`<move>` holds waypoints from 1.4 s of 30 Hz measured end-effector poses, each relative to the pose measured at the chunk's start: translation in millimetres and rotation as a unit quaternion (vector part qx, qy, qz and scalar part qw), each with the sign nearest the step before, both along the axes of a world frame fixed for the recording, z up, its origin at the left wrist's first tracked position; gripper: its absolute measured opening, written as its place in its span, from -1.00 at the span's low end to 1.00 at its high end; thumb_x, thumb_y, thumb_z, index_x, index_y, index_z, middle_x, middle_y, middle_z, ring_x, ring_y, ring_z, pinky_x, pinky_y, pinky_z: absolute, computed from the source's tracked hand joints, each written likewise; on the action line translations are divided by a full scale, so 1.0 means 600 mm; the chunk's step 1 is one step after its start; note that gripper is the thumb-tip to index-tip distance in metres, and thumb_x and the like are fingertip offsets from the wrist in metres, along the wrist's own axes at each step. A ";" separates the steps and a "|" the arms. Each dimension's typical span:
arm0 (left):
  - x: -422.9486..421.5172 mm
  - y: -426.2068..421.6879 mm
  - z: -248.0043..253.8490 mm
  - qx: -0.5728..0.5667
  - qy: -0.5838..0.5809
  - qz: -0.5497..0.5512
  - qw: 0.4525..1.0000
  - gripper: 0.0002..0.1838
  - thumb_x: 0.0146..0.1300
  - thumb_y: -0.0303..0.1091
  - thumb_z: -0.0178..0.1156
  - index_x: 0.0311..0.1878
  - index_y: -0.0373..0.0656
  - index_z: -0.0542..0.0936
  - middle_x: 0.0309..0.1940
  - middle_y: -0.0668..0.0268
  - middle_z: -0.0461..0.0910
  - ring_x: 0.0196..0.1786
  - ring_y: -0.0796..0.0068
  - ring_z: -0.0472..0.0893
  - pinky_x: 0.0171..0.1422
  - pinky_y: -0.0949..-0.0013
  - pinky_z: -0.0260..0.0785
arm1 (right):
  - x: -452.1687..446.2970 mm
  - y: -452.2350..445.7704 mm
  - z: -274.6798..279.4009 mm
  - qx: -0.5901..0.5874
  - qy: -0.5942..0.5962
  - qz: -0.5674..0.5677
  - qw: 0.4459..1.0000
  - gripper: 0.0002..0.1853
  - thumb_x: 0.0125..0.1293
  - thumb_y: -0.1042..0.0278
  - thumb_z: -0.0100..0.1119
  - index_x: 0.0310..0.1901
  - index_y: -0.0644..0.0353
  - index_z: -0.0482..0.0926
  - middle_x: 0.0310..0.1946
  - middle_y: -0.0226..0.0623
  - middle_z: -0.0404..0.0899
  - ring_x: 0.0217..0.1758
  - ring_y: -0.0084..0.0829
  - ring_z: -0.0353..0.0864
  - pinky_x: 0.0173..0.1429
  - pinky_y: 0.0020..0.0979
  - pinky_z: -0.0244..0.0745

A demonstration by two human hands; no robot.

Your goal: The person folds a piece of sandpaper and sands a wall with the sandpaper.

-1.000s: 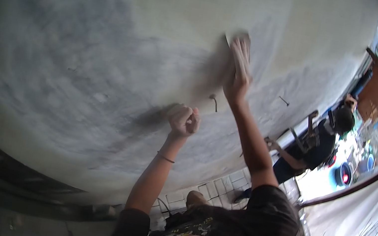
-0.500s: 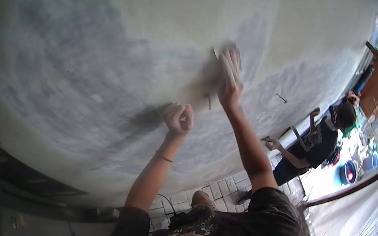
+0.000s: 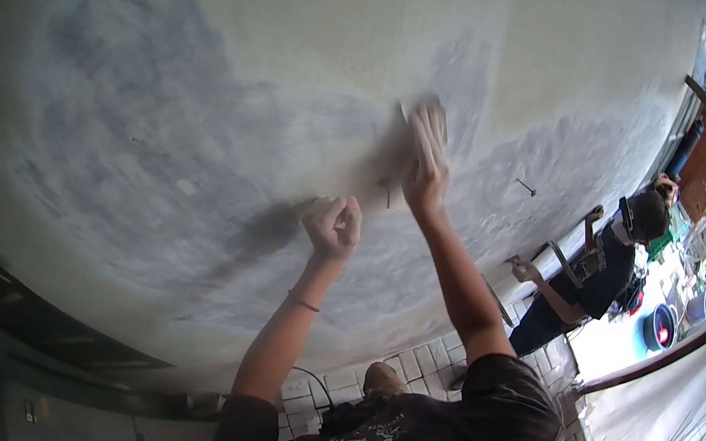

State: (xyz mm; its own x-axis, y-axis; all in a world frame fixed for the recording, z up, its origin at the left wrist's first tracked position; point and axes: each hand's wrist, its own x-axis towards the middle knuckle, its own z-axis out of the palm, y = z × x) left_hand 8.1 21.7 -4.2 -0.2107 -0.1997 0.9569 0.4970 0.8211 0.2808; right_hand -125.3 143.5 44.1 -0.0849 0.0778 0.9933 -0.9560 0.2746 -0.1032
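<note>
My right hand [image 3: 425, 162] is pressed against the painted wall [image 3: 332, 18], fingers stretched together over a thin dark sheet that looks like sandpaper [image 3: 431, 102]. The sheet's edges show on both sides of the fingers. Lower and to the left, my left hand [image 3: 333, 226] is curled into a loose fist close to the wall; nothing sticks out of it. Pale dust coats the fingers. Just below my right hand, a nail [image 3: 389, 193] juts from the wall. Grey, cloudy patches [image 3: 132, 134] spread across the lighter paint around both hands.
A second nail [image 3: 525, 188] sticks out farther right. Beyond it a co-worker [image 3: 600, 264] in a cap stands at the same wall, one hand holding a flat tool [image 3: 518, 261]. Paving bricks [image 3: 432, 359] lie underfoot. A dark tub [image 3: 660, 327] stands at the right.
My right hand has slid slightly down the wall with the sheet under it. My left fist stays nearly where it was. The co-worker appears a little farther right.
</note>
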 end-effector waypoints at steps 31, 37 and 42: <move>-0.006 0.009 0.002 0.050 -0.001 0.029 0.998 -0.49 0.42 -0.36 0.17 -0.64 -0.17 0.19 -0.75 0.35 0.12 -0.66 0.47 0.15 -0.50 0.27 -0.08 | 0.017 -0.003 -0.104 -0.001 -0.060 0.011 0.998 -0.47 0.21 0.81 -0.07 0.24 0.43 0.56 0.28 0.12 0.54 0.48 0.11 0.39 0.55 0.01 0.24; -0.001 0.009 0.003 0.051 -0.032 0.012 0.998 -0.52 0.42 -0.36 0.18 -0.63 -0.18 0.24 -0.73 0.39 0.09 -0.65 0.51 0.11 -0.52 0.31 -0.08 | -0.032 -0.002 0.223 -0.046 0.062 0.024 0.997 -0.29 0.03 0.85 -0.06 0.31 0.28 0.51 0.33 0.03 0.49 0.50 0.07 0.34 0.58 -0.04 0.22; 0.002 0.003 0.001 0.039 -0.023 0.027 0.999 -0.53 0.42 -0.37 0.17 -0.64 -0.17 0.25 -0.75 0.36 0.10 -0.68 0.51 0.13 -0.54 0.30 -0.06 | -0.016 0.007 0.117 -0.018 0.010 0.017 1.000 -0.36 0.09 0.85 -0.06 0.27 0.38 0.54 0.33 0.06 0.51 0.50 0.06 0.36 0.55 -0.04 0.23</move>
